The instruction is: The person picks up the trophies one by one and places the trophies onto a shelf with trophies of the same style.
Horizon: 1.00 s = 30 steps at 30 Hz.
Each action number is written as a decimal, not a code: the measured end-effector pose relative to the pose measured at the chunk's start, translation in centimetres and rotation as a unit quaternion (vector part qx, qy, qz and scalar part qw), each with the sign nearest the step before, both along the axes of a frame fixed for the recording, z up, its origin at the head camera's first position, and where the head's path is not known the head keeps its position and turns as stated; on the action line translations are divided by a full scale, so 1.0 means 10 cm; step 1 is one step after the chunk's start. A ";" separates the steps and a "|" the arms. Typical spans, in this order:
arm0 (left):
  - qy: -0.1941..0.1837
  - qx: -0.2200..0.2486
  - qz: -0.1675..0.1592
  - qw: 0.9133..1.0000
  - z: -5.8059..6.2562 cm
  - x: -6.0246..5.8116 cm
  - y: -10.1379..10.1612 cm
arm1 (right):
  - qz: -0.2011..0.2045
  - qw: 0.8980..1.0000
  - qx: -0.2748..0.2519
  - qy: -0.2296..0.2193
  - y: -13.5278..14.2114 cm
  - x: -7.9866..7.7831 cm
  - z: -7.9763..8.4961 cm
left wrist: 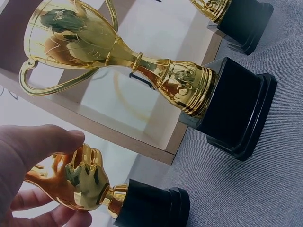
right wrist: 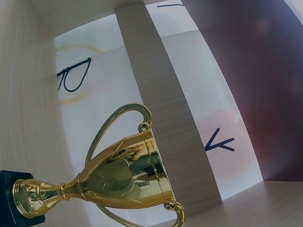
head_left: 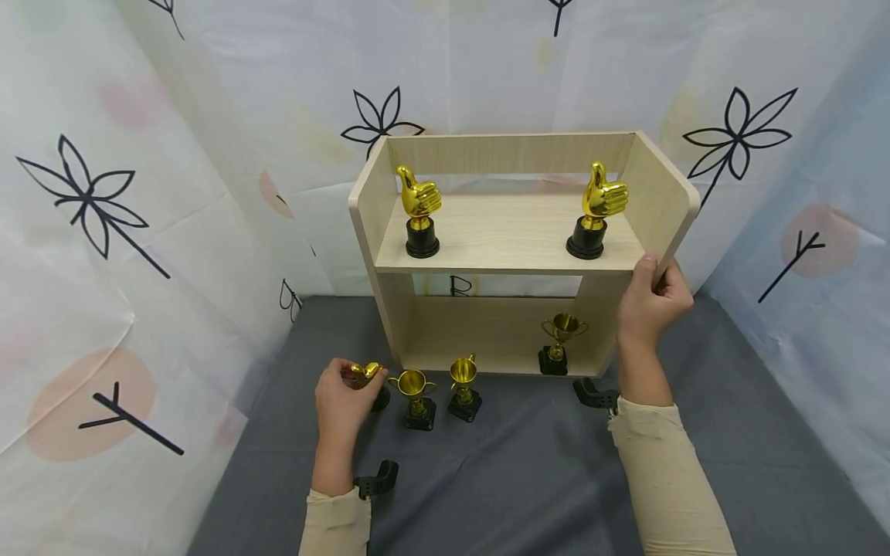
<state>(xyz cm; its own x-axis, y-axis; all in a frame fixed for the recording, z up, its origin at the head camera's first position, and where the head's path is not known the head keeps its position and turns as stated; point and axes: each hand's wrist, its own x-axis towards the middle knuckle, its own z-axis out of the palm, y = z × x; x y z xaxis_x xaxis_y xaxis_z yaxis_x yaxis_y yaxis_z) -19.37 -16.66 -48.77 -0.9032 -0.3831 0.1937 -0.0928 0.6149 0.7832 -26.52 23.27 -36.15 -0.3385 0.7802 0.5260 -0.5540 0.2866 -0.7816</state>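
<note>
My left hand [head_left: 345, 394] holds a gold thumbs-up trophy [left wrist: 80, 182] between thumb and fingers, just off the shelf's front left corner; its black base is close over the grey cloth. Beside it stand two gold cup trophies [head_left: 412, 386] [head_left: 463, 378] on black square bases. My right hand [head_left: 650, 301] grips the front edge of the right side panel of a pale wooden two-tier shelf [head_left: 487, 270], thumb in front. A third cup trophy [right wrist: 128, 175] stands at the right of the lower tier. My right hand is out of the right wrist view.
On the upper tier stand two more thumbs-up trophies, one at the left [head_left: 420, 205] and one at the right [head_left: 599, 205]. Grey cloth [head_left: 501, 479] covers the table. White curtains [head_left: 229, 154] with plant drawings hang behind and at both sides.
</note>
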 end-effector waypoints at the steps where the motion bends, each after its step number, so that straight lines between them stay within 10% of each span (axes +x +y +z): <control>1: 0.001 0.000 -0.001 1.000 0.00 0.00 0.00 | 0.000 1.000 0.004 0.003 0.00 0.00 0.00; 30: 0.121 0.037 0.003 0.992 0.07 -0.02 0.05 | -0.006 0.999 0.036 0.007 0.17 -0.15 -0.20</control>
<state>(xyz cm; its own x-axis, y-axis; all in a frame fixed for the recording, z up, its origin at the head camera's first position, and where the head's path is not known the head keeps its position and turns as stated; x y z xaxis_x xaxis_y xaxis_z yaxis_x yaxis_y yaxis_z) -19.58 -16.13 -48.09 -0.8313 -0.4099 0.3754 0.0998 0.5545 0.8262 -28.06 24.93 -38.17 -0.3217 0.7437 0.5860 -0.5617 0.3483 -0.7504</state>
